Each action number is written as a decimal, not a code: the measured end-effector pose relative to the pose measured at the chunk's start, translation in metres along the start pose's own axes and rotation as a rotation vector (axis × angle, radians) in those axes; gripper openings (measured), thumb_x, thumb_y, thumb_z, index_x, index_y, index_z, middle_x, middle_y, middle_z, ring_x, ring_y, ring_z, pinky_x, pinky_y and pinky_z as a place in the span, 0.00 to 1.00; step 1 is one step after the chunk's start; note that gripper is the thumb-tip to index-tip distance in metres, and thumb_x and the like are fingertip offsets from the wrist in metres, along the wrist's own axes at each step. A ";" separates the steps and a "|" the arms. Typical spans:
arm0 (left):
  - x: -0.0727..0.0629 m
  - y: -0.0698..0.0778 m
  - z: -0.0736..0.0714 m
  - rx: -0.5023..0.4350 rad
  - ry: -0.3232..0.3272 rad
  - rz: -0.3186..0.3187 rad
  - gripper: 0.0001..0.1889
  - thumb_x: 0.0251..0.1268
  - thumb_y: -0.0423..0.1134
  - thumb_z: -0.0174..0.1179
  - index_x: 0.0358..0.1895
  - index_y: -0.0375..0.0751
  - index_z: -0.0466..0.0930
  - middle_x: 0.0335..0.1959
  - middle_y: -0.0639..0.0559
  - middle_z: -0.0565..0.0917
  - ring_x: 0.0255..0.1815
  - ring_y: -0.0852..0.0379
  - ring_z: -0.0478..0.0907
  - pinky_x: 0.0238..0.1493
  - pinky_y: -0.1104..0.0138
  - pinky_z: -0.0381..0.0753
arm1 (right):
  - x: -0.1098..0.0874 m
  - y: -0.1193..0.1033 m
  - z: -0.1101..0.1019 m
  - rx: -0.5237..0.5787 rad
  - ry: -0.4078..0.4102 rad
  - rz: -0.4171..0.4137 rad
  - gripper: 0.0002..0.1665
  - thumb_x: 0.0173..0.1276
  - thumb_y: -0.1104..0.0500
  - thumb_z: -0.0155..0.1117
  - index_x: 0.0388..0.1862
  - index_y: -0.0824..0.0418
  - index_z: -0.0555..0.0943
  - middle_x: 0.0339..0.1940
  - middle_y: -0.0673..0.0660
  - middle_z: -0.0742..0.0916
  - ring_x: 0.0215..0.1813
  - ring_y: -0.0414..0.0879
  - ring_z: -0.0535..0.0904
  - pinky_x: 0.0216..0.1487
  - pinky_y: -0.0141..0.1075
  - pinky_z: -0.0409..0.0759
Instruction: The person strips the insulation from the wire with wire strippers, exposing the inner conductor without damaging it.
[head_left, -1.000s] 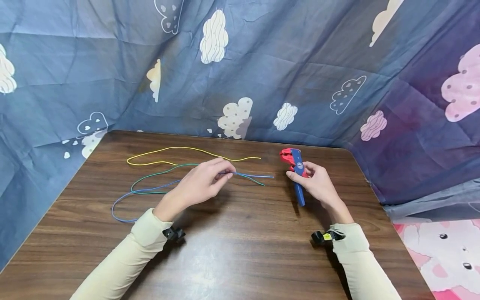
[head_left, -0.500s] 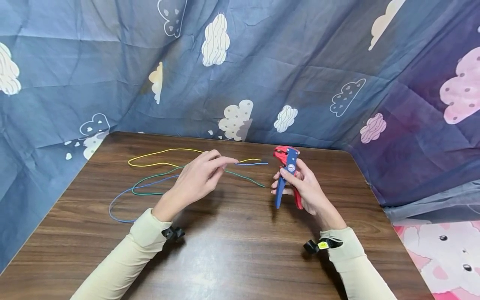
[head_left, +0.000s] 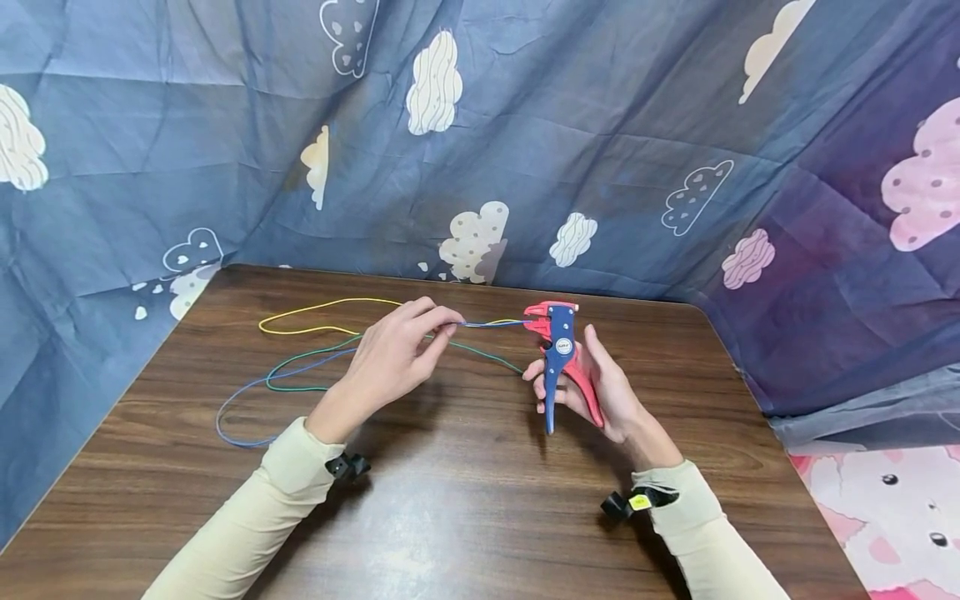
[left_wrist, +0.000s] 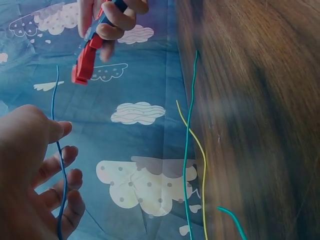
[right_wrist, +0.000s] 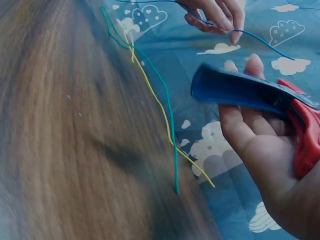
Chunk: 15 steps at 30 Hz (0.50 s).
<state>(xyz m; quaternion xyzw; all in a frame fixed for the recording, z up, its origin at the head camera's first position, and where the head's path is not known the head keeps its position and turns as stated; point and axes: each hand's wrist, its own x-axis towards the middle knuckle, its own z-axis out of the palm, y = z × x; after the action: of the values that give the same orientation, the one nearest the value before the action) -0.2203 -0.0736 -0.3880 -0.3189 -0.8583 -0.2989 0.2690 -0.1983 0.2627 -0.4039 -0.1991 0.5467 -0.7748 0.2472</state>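
Pinched between thumb and fingers of the left hand (head_left: 401, 346), a blue wire (left_wrist: 61, 160) is held out near the centre of the head view. Right of centre, a red-and-blue wire stripper (head_left: 560, 358) is gripped in the right hand (head_left: 611, 392). Its head is shown apart from the wire's tip at the left wrist view's upper left. A yellow wire (left_wrist: 205, 165) and a green wire (left_wrist: 186, 150) are spread centre-left on the wooden table (head_left: 465, 508).
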 end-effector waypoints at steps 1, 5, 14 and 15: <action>0.000 0.000 0.000 0.001 0.000 0.002 0.09 0.84 0.43 0.61 0.54 0.57 0.90 0.36 0.62 0.80 0.32 0.61 0.72 0.26 0.66 0.71 | 0.000 0.001 0.000 0.018 -0.004 -0.001 0.44 0.90 0.35 0.22 0.82 0.65 0.63 0.55 0.59 0.91 0.49 0.49 0.88 0.56 0.47 0.90; -0.001 0.000 0.001 0.011 0.018 0.006 0.09 0.83 0.43 0.62 0.54 0.57 0.90 0.37 0.62 0.81 0.34 0.61 0.72 0.26 0.66 0.71 | 0.003 0.003 0.000 0.001 0.015 -0.024 0.43 0.91 0.38 0.22 0.83 0.66 0.64 0.54 0.57 0.89 0.52 0.49 0.87 0.60 0.44 0.87; 0.001 -0.004 0.000 0.008 0.056 0.018 0.09 0.81 0.39 0.63 0.54 0.51 0.91 0.41 0.60 0.90 0.32 0.59 0.74 0.35 0.64 0.73 | 0.002 0.008 0.000 0.025 0.045 -0.032 0.47 0.87 0.29 0.25 0.87 0.60 0.61 0.49 0.55 0.89 0.44 0.47 0.87 0.51 0.41 0.88; 0.001 -0.004 -0.001 0.004 0.054 0.020 0.09 0.81 0.38 0.62 0.54 0.50 0.91 0.40 0.60 0.90 0.31 0.59 0.74 0.36 0.64 0.73 | 0.002 0.009 0.000 0.031 0.029 -0.036 0.49 0.87 0.29 0.24 0.84 0.63 0.64 0.49 0.56 0.90 0.43 0.47 0.87 0.50 0.40 0.87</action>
<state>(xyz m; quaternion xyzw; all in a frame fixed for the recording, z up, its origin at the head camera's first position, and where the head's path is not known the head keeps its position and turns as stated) -0.2232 -0.0760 -0.3885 -0.3187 -0.8480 -0.3029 0.2959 -0.1985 0.2590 -0.4119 -0.1936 0.5347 -0.7902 0.2283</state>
